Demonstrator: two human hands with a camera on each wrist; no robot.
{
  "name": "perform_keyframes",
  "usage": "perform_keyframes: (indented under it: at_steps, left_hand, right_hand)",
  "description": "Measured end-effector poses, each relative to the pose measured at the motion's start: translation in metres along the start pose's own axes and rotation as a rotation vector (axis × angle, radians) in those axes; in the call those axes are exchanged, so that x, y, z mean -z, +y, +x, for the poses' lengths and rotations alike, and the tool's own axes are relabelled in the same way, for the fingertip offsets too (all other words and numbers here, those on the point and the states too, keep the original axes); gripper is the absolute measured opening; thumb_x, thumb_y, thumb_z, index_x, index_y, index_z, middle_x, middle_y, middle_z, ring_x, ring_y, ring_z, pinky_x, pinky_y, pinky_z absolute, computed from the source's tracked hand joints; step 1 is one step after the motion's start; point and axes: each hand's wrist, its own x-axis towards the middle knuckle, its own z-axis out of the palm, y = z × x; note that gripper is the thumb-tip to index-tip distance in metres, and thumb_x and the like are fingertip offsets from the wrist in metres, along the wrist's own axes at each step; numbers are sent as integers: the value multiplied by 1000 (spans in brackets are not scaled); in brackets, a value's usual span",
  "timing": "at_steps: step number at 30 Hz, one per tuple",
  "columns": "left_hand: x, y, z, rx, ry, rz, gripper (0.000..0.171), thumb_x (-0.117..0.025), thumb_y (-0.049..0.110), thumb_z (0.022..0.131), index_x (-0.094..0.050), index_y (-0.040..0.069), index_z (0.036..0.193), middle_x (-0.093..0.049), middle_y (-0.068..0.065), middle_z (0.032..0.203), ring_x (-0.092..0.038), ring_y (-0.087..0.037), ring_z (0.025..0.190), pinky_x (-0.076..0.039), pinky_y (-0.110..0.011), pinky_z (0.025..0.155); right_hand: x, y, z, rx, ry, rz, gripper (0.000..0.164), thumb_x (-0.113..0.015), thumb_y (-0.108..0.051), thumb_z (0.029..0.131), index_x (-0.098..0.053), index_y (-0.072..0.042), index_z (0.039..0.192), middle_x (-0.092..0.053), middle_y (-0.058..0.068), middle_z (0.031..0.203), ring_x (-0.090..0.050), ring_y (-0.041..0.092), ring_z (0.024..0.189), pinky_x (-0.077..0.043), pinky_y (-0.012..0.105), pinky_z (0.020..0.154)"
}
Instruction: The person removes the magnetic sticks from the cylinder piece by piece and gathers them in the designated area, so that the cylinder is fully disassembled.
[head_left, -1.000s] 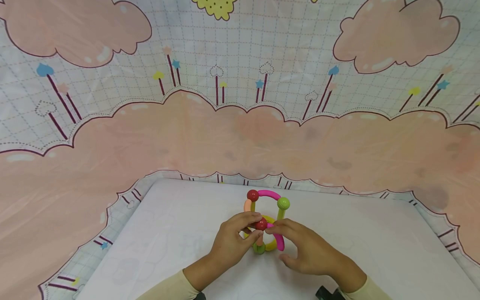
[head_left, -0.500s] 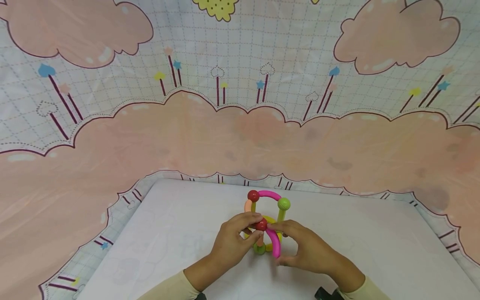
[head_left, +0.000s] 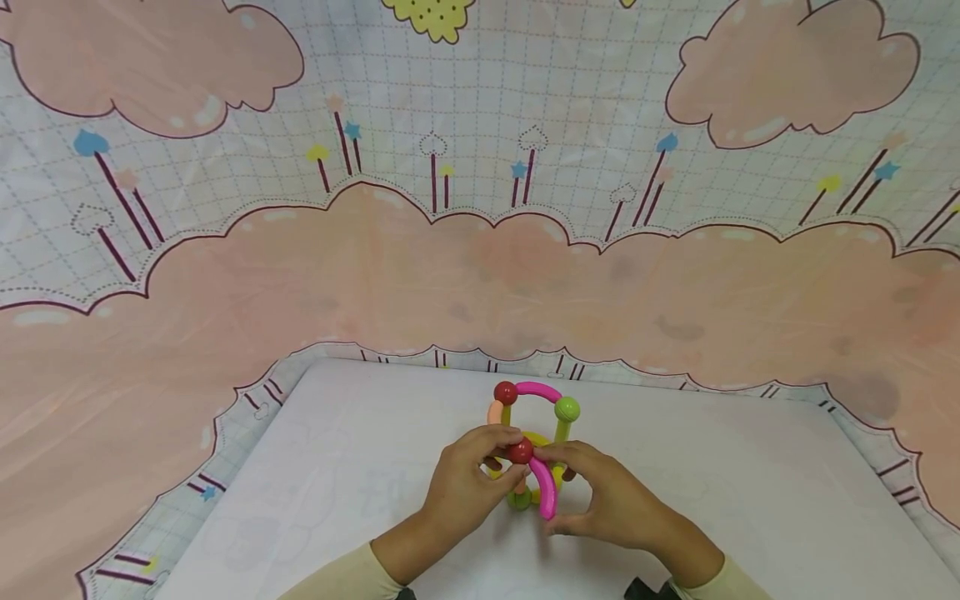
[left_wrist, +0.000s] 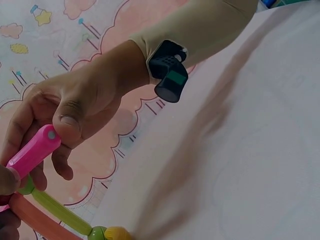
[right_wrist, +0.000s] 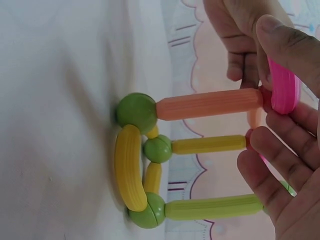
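A toy frame of ribbed sticks and balls stands on the white table. Its base has yellow curved sticks and green balls. Orange, yellow and lime straight sticks rise from it. My left hand pinches the red ball at the near top corner. My right hand holds a pink curved stick between thumb and fingers, its upper end against that ball. A small metallic dot shows on the stick's free end in the left wrist view.
The white tabletop spreads around the frame. Behind it hangs a patterned cloth with clouds and grid lines. At the frame's far top, another pink curved stick joins a red ball and a lime ball.
The pink curved stick's lower end has swung toward me and slightly left. My right thumb has come onto that end. My left hand stays at the red ball.
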Motion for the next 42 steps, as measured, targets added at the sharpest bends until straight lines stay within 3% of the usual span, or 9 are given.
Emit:
perform_keyframes:
  at_steps: [11, 15, 22, 29, 35, 39, 42]
  left_hand:
    - [-3, 2, 0, -13, 24, 11, 40, -89, 5, 79, -73, 4, 116, -72, 1, 111, -69, -8, 90, -59, -26, 72]
    - [-4, 3, 0, -1, 23, 17, 39, -88, 7, 80, -73, 8, 116, -72, 2, 110, -68, -6, 90, -59, -25, 72]
    - [-5, 4, 0, 20, 13, 7, 40, -89, 10, 81, -73, 10, 117, -72, 4, 111, -68, -6, 90, -59, -26, 73]
    - [-7, 4, 0, 12, 15, -2, 40, -89, 10, 80, -73, 10, 117, -71, 4, 111, -68, -6, 89, -60, -29, 71]
    - [-7, 3, 1, -30, 26, 7, 41, -89, 9, 79, -73, 8, 116, -72, 3, 111, -69, -8, 88, -60, -28, 70]
    - [-6, 2, 2, -45, 31, 28, 41, -89, 7, 78, -73, 8, 116, -72, 3, 112, -69, -8, 89, -59, -27, 70]
    - [-6, 3, 1, -37, 20, 30, 41, -89, 8, 79, -73, 8, 116, -71, 3, 113, -68, -8, 89, -59, -27, 71]
  right_hand:
    - [-6, 2, -1, 43, 60, -15, 82, -98, -31, 68, -58, -22, 140, -61, -11, 127, -62, 19, 97, -57, 36, 85]
    - [-8, 3, -1, 69, 81, -17, 83, -98, -30, 68, -57, -21, 139, -61, -10, 128, -61, 17, 97, -56, 33, 85]
    - [-10, 2, 0, 38, 107, -11, 82, -100, -29, 64, -57, -24, 133, -58, -14, 126, -61, 18, 97, -56, 32, 85]
    - [-4, 6, -6, 9, 121, -22, 82, -99, -26, 66, -55, -20, 135, -58, -13, 126, -60, 16, 97, -57, 34, 81]
    - [-3, 18, -9, 110, 183, 3, 78, -97, -9, 68, -57, -19, 134, -63, -9, 118, -61, 13, 98, -56, 31, 78]
    - [-9, 21, -4, 117, 139, 103, 75, -93, -16, 76, -55, -14, 141, -67, -1, 113, -64, 22, 100, -58, 32, 79]
    - [-13, 20, -2, 56, 94, 126, 75, -90, -28, 81, -53, -15, 145, -66, 3, 109, -64, 25, 97, -58, 32, 81]
